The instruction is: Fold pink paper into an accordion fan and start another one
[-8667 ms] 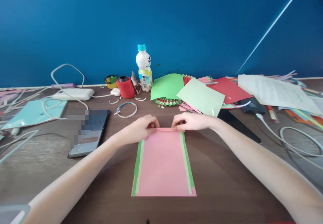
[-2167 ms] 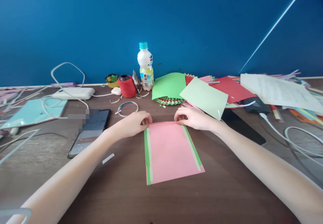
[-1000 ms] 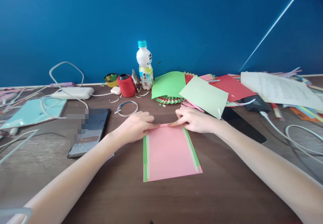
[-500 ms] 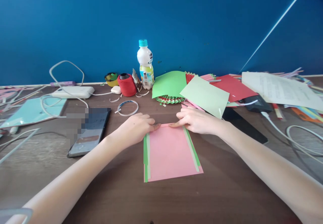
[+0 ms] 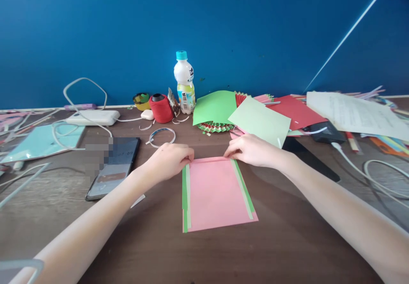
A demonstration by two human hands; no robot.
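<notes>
While pinching the far left corner of the pink sheet (image 5: 217,194) between thumb and curled fingers of the left hand (image 5: 171,160), grips the far right corner likewise with the right hand (image 5: 251,149). Lies on the desk (image 5: 143,245), well short of its far edge, right of the phone (image 5: 114,171).

Head view, facing forward and down, fairly close.
</notes>
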